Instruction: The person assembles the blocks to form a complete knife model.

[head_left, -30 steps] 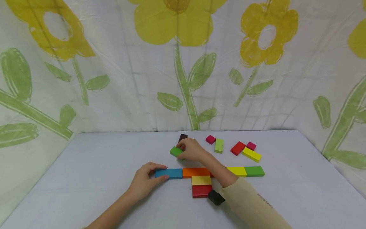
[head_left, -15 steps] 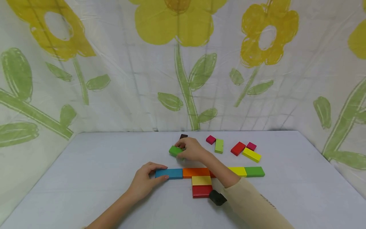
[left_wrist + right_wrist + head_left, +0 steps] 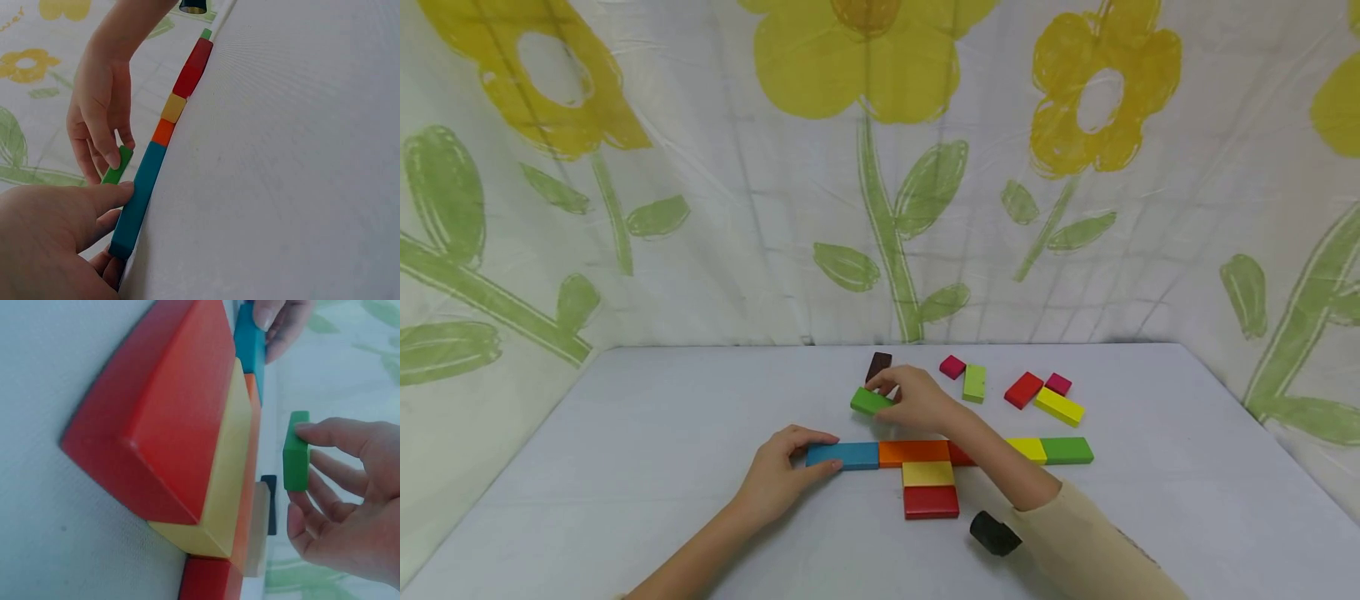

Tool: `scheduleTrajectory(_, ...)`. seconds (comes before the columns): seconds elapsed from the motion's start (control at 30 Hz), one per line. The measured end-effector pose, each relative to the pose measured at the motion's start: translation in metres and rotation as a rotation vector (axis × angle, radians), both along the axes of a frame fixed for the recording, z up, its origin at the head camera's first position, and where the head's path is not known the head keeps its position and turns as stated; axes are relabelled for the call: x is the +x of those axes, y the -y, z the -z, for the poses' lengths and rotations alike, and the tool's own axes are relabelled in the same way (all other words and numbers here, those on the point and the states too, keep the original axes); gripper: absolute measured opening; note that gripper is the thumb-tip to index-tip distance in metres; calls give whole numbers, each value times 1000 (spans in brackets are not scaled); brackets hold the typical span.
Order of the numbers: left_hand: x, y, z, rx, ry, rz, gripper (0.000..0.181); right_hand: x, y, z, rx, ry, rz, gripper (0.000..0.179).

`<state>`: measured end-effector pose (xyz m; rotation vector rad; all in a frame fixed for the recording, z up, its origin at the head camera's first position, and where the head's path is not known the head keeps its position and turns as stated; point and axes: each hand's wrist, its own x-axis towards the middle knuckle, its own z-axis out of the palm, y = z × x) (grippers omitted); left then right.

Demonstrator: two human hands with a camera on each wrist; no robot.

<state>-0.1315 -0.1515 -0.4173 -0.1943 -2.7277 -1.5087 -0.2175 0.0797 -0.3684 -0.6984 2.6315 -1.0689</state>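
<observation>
The relation that matters is between the green block (image 3: 868, 404) and the long row of blocks: the green block is on the far side of the row from the person, apart from it, roughly behind the seam where the blue block (image 3: 842, 456) meets the orange block (image 3: 914, 452). The right hand (image 3: 919, 402) grasps it, pinched between thumb and fingers, and in the head view its left end sticks out past the fingertips. In the right wrist view it looks lifted clear of the table (image 3: 625, 500). Its long axis runs nearly side to side, close to the line of the row but skewed a little, with the right end turned toward the person; squaring it with the row would, by my judgement, take only a small turn. The left hand (image 3: 784, 468) grips the left end of the blue block, with the thumb at the near edge and a finger at the far one. It sits below and to the left of the green block, so the right hand is plainly the closer one. Just beyond the right hand's fingers lies a dark brown block (image 3: 878, 365), while the yellow block (image 3: 928, 474) adjoins the near side of the orange one.
</observation>
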Motion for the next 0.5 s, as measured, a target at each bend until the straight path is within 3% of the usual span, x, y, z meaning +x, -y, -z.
scheduleTrajectory(0.5, 0, 0, 2, 7, -6, -5, 24, 31, -26, -8, -44, 14, -50, 39)
